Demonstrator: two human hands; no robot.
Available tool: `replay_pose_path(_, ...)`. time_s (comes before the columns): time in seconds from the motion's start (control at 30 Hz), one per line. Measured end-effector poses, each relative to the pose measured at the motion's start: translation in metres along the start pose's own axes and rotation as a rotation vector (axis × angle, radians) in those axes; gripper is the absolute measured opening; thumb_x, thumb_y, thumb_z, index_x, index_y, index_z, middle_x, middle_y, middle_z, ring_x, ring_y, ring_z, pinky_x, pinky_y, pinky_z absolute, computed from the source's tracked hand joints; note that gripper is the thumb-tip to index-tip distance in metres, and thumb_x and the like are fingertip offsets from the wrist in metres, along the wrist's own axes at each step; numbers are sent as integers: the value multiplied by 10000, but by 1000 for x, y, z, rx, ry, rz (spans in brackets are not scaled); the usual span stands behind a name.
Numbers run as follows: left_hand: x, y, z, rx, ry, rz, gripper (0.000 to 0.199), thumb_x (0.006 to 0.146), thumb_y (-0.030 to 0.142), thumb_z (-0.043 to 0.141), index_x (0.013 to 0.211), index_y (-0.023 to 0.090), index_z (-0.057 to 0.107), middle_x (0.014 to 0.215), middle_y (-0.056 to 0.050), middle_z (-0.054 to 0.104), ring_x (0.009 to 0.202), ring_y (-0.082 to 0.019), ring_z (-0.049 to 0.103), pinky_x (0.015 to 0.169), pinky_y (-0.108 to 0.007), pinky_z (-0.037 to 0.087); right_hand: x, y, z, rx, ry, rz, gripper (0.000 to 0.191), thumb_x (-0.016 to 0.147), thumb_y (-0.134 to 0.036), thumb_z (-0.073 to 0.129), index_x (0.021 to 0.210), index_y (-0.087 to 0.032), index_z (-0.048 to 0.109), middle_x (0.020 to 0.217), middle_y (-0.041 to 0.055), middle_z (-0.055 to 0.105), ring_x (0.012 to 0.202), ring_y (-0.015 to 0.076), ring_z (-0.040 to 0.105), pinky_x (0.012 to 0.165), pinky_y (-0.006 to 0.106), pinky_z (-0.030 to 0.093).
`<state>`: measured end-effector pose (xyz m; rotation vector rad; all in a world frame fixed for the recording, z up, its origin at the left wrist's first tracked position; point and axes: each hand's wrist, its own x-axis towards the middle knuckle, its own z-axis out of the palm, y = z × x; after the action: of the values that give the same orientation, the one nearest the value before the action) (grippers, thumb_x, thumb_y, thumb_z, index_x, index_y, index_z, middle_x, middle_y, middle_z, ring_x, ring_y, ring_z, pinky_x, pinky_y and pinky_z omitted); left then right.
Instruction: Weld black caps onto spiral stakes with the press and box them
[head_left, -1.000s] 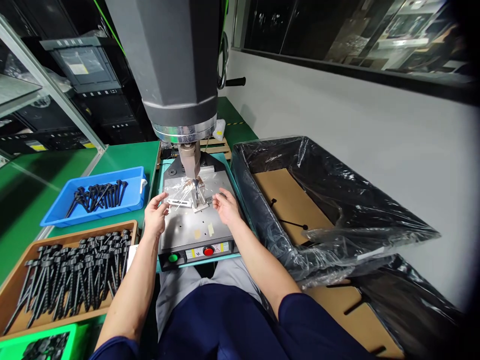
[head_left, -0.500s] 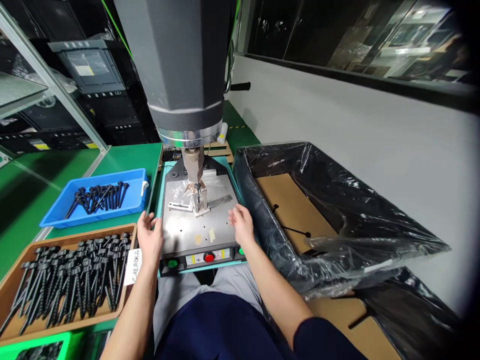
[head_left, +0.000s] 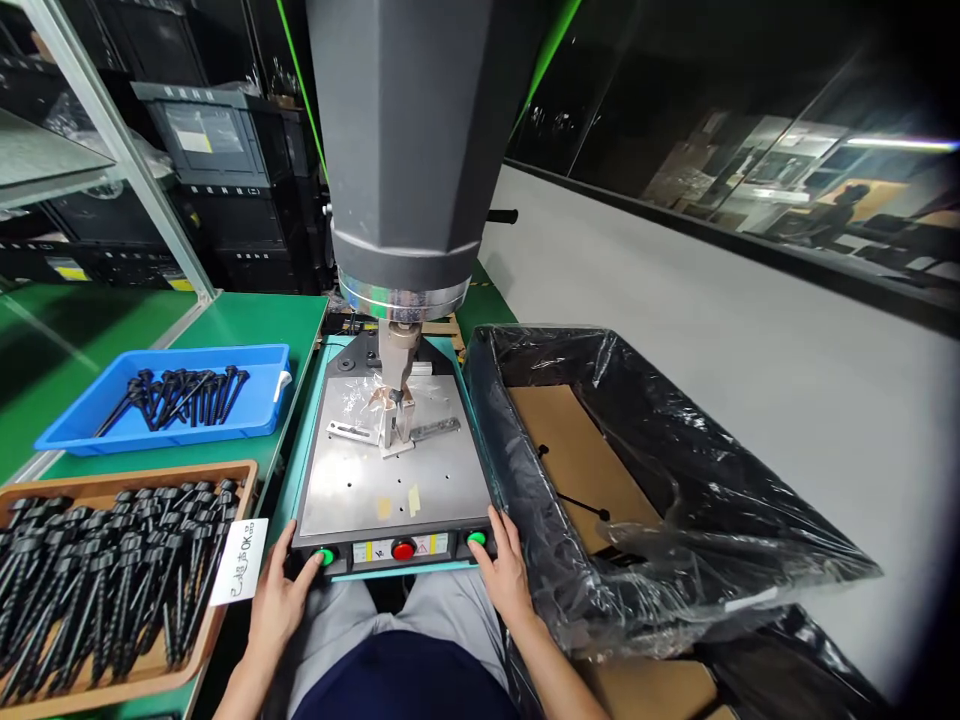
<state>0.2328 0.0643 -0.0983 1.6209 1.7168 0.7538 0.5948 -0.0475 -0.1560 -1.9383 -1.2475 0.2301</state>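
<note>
My left hand [head_left: 281,592] rests at the front left corner of the machine base, thumb on the left green button [head_left: 325,557], fingers spread and holding nothing. At the right corner, my right hand [head_left: 507,568] has its thumb at the right green button [head_left: 476,539], its fingers apart and free of any object. Between them on the front panel is a red button [head_left: 403,551]. Above the metal plate [head_left: 330,500], the grey machine head [head_left: 405,130] has its horn [head_left: 397,352] down at a small metal fixture [head_left: 397,425], where a black part is partly hidden.
A blue tray [head_left: 281,405] and a brown tray [head_left: 247,478] of black rod-like parts stand at the left, with a white label [head_left: 238,562]. At the right, a box lined with black plastic [head_left: 720,450] holds cardboard [head_left: 592,460] and a few black parts.
Both hands have come down from above the plate's sides to the green buttons at the front corners. The horn appears lower at the fixture, and the view has shifted.
</note>
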Motion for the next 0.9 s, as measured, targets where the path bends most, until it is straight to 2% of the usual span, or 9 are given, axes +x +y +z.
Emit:
replay_pose_path(0.13, 4, 2, -1, -14, 33, 23, 766, 751, 619, 610, 1424, 283, 462, 965, -44, 694, 549, -200, 587, 653, -400, 531, 2, -1, 0, 2, 26, -1, 570, 928, -438, 520, 1463, -254, 443, 1453, 124, 453, 1361, 311, 440, 1122, 502, 392)
replay_pose_path(0.27, 0, 8, -2, -26, 112, 32, 697, 727, 582, 650, 1370, 352, 514, 1143, -59, 678, 756, -262, 659, 683, -417, 543, 0, -4, -1, -9, 3, 18, 593, 929, -445, 512, 1481, -254, 413, 1476, 125, 427, 1382, 310, 418, 1119, 489, 399)
replay_pose_path(0.37, -10, 18, -2, -32, 159, 37, 698, 745, 548, 653, 1390, 334, 494, 1257, -86, 629, 929, -315, 665, 695, -432, 548, 0, -4, -2, -10, -19, 28, 615, 924, -451, 511, 1491, -243, 397, 1486, 130, 413, 1387, 307, 415, 1125, 487, 394)
replay_pose_path(0.43, -16, 29, 0, -61, 206, 103, 663, 772, 518, 637, 1385, 303, 500, 1341, -111, 569, 1093, -347, 618, 736, -442, 553, 1, -4, -3, -6, -19, 38, 623, 919, -455, 516, 1490, -235, 399, 1486, 136, 413, 1383, 306, 422, 1122, 487, 398)
replay_pose_path(0.5, -21, 42, 6, -115, 235, 209, 575, 791, 477, 630, 1328, 286, 552, 1347, -121, 556, 1211, -352, 551, 853, -466, 538, 1, -4, -3, -1, -12, 40, 624, 910, -452, 527, 1484, -239, 408, 1480, 133, 422, 1379, 307, 429, 1119, 485, 403)
replay_pose_path(0.6, -21, 65, 19, -263, 131, 280, 417, 795, 428, 647, 1183, 276, 638, 1234, -114, 625, 1170, -324, 582, 982, -476, 484, 2, -5, -2, 6, 5, 44, 628, 893, -454, 545, 1473, -245, 424, 1466, 128, 441, 1367, 310, 444, 1111, 486, 413)
replay_pose_path(0.7, -10, 87, 35, -510, -68, 190, 356, 806, 426, 650, 1107, 235, 645, 1174, -120, 665, 1084, -293, 636, 966, -468, 496, 2, -6, -3, 17, 4, 51, 636, 881, -465, 554, 1463, -237, 439, 1453, 134, 457, 1357, 310, 458, 1101, 484, 424)
replay_pose_path(0.8, 5, 107, 48, -732, -214, 169, 370, 800, 424, 671, 1101, 210, 633, 1209, -137, 658, 1126, -280, 623, 967, -450, 497, 4, -9, -6, 47, 1, 53, 622, 873, -457, 563, 1446, -235, 462, 1441, 129, 478, 1349, 298, 467, 1102, 476, 423)
replay_pose_path(0.9, 19, 124, 56, -851, -323, 245, 408, 795, 385, 699, 1158, 218, 617, 1319, -143, 599, 1183, -270, 591, 969, -429, 493, 10, -15, -13, 110, -5, 83, 583, 861, -465, 576, 1388, -222, 528, 1386, 129, 541, 1307, 290, 511, 1090, 473, 433)
